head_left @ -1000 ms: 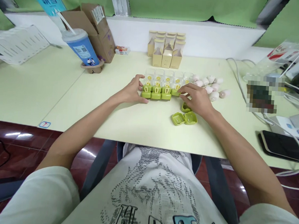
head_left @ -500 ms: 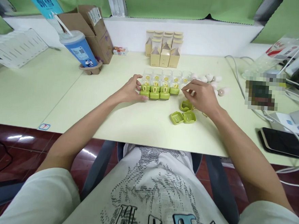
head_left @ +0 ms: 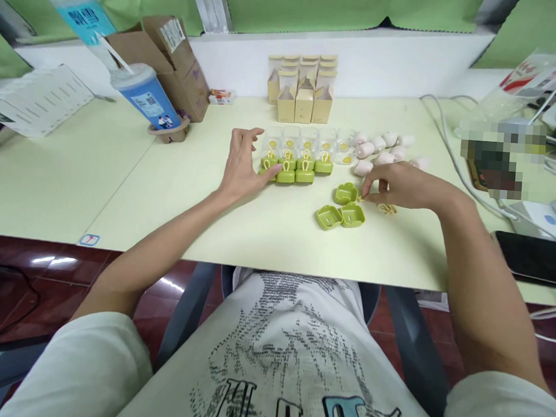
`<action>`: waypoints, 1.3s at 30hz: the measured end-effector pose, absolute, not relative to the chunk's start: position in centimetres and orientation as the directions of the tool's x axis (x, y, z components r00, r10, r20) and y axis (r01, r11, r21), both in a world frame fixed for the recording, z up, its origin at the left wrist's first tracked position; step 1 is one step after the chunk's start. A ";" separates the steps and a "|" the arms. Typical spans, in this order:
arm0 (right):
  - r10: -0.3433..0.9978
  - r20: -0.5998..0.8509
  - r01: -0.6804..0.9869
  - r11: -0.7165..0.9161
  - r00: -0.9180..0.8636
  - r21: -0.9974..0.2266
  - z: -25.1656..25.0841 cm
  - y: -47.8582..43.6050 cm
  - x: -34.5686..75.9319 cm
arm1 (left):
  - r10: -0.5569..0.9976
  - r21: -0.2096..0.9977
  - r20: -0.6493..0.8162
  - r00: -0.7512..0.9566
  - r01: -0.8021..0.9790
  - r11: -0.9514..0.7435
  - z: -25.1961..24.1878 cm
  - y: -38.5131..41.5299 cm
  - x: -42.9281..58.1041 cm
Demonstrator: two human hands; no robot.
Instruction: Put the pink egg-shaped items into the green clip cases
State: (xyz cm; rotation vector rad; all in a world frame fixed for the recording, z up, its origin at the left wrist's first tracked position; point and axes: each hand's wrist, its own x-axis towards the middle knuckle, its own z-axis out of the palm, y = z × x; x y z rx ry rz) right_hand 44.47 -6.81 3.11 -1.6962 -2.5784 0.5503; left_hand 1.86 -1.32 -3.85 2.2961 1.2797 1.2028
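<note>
A block of green bases fitted with yellow loops is sitting mid-table, toward the far edge. The left hand is lying open against the block's left side, its thumb touching the nearest base and its fingers spread toward the row of clear cases just behind.

Three loose green bases are lying to the right of the block, nearer the front edge. The right hand is hovering just beside them, its fingers curled and its thumb and forefinger drawn together; whether it is pinching anything cannot be told. A few loose yellow loops are lying under its palm.

Pink pieces are clustering behind that hand. Small cardboard boxes are standing along the table's far edge, and a blue cup is leaning toward the far left corner.
</note>
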 end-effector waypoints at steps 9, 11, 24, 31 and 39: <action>0.888 -0.181 0.863 0.334 -0.423 -0.379 3.7 -7.2 44.3 | 0.211 0.224 0.461 0.862 0.117 -0.967 -4.3 -8.8 8.2; 0.927 -0.022 0.860 0.339 -0.375 -0.381 3.7 -7.4 44.1 | 0.217 0.246 0.441 0.871 0.115 -0.962 -4.3 -8.9 8.2; 0.810 0.334 0.644 0.586 -0.483 -0.491 0.0 -7.4 38.0 | 0.305 0.456 0.388 0.870 0.107 -0.883 -3.1 -8.6 7.3; 0.834 0.371 0.530 0.547 -0.408 -0.647 0.6 -8.3 37.7 | 0.364 0.471 0.437 0.823 0.135 -0.872 -3.0 -8.4 7.2; 0.887 0.413 0.227 0.455 -0.207 -0.861 1.6 -10.6 35.3 | 0.508 0.588 0.571 0.644 0.111 -0.801 -4.3 -6.8 7.0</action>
